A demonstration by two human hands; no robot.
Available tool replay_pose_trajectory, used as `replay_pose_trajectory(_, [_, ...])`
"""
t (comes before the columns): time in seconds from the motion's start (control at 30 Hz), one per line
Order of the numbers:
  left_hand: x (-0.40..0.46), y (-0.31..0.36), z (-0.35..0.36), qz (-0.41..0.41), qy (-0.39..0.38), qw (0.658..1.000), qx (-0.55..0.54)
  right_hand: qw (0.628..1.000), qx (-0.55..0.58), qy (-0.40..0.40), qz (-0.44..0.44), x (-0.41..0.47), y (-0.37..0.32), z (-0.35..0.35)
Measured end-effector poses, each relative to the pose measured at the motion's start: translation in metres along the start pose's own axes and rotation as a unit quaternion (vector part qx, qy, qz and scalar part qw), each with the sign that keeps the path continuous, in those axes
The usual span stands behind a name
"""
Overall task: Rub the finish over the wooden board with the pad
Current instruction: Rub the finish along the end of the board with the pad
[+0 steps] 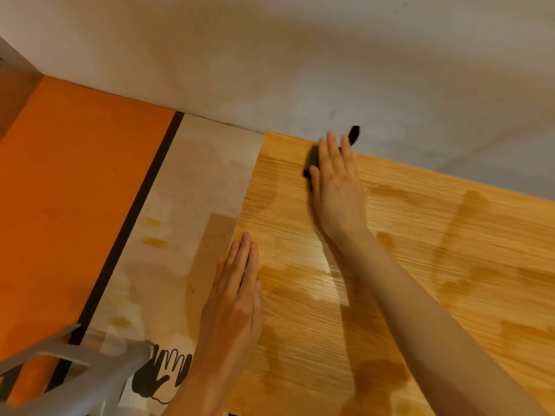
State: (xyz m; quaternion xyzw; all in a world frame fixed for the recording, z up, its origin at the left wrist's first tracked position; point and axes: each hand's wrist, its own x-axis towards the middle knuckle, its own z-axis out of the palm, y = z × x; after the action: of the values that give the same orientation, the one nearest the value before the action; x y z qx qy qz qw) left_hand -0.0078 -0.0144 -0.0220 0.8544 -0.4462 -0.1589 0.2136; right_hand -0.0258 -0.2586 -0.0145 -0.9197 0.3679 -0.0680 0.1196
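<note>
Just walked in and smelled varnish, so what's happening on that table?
A person is rubbing finish into a wooden board. The right hand presses a dark pad flat near the board's far left corner, while the left hand lies flat on its left edge. Darker wet patches cover only parts of the board.

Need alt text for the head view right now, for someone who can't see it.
The right hand presses a dark pad flat onto the far left corner of a wooden board streaked with wet finish. The left hand lies flat along the board's left edge.
</note>
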Motion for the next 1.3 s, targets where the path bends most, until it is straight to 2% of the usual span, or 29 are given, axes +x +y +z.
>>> replay_pose_trajectory(0.1, [0.0,-0.001,0.002,0.007,0.015,1.0,-0.013,0.99,-0.005,0.029,0.137,-0.026,0.056,-0.017])
replay_pose_trajectory(0.2, [-0.001,-0.003,0.003,0.012,0.023,1.0,-0.015,0.98,0.006,0.036,0.197,-0.021,0.04,-0.009])
replay_pose_trajectory(0.27, [0.0,-0.004,0.003,0.013,0.025,1.0,-0.013,0.988,0.021,0.031,0.148,-0.011,-0.004,0.003])
replay_pose_trajectory(0.37, [0.0,-0.003,0.005,0.012,0.034,0.999,-0.001,0.999,0.036,-0.002,0.008,-0.014,-0.06,0.022])
replay_pose_trajectory(0.43, [-0.001,-0.003,0.006,0.014,0.041,0.999,-0.009,0.998,0.027,-0.02,-0.049,-0.021,-0.05,0.017])
replay_pose_trajectory(0.47, [-0.001,-0.003,0.006,0.016,0.044,0.999,-0.016,0.999,0.013,-0.017,-0.047,-0.026,-0.031,0.011])
replay_pose_trajectory(0.53, [-0.001,-0.004,0.007,0.017,0.045,0.999,-0.025,1.0,-0.001,0.009,0.02,-0.041,0.019,-0.006])
replay_pose_trajectory(0.6, [0.0,-0.004,0.006,0.01,0.031,0.999,-0.021,0.99,0.011,0.029,0.136,-0.058,0.064,-0.024])
replay_pose_trajectory(0.63, [0.001,-0.005,0.005,0.002,0.021,1.0,-0.012,0.983,0.012,0.031,0.179,-0.062,0.073,-0.028])
replay_pose_trajectory(0.7, [0.002,-0.005,0.004,-0.009,0.008,1.0,0.003,0.977,0.013,0.036,0.208,-0.056,0.054,-0.022])
replay_pose_trajectory(0.77, [0.002,-0.004,0.004,-0.012,0.005,1.0,0.004,0.986,0.018,0.027,0.164,-0.042,0.007,-0.006])
replay_pose_trajectory(0.83, [0.002,-0.004,0.004,-0.009,0.01,1.0,0.005,0.998,0.013,0.006,0.054,-0.038,-0.035,0.01])
replay_pose_trajectory(0.9, [0.001,-0.003,0.005,-0.002,0.013,1.0,0.009,0.999,0.0,-0.022,-0.025,-0.041,-0.035,0.008])
replay_pose_trajectory(0.97, [0.001,-0.004,0.005,0.005,0.018,1.0,0.006,1.0,-0.014,-0.01,-0.002,-0.04,0.003,-0.004])
replay_pose_trajectory(1.03, [0.001,-0.005,0.006,0.014,0.027,1.0,0.001,0.996,-0.019,0.008,0.089,-0.038,0.044,-0.017])
replay_pose_trajectory(1.1, [0.0,-0.007,0.007,0.026,0.038,0.999,0.003,0.991,-0.015,0.012,0.13,-0.039,0.057,-0.021])
replay_pose_trajectory(1.17, [0.0,-0.007,0.007,0.034,0.042,0.998,0.006,0.994,0.007,0.018,0.112,-0.057,0.04,-0.017])
replay_pose_trajectory(1.3, [-0.001,-0.007,0.005,0.029,0.033,0.999,0.017,1.0,0.023,-0.006,0.017,-0.141,0.01,-0.016])
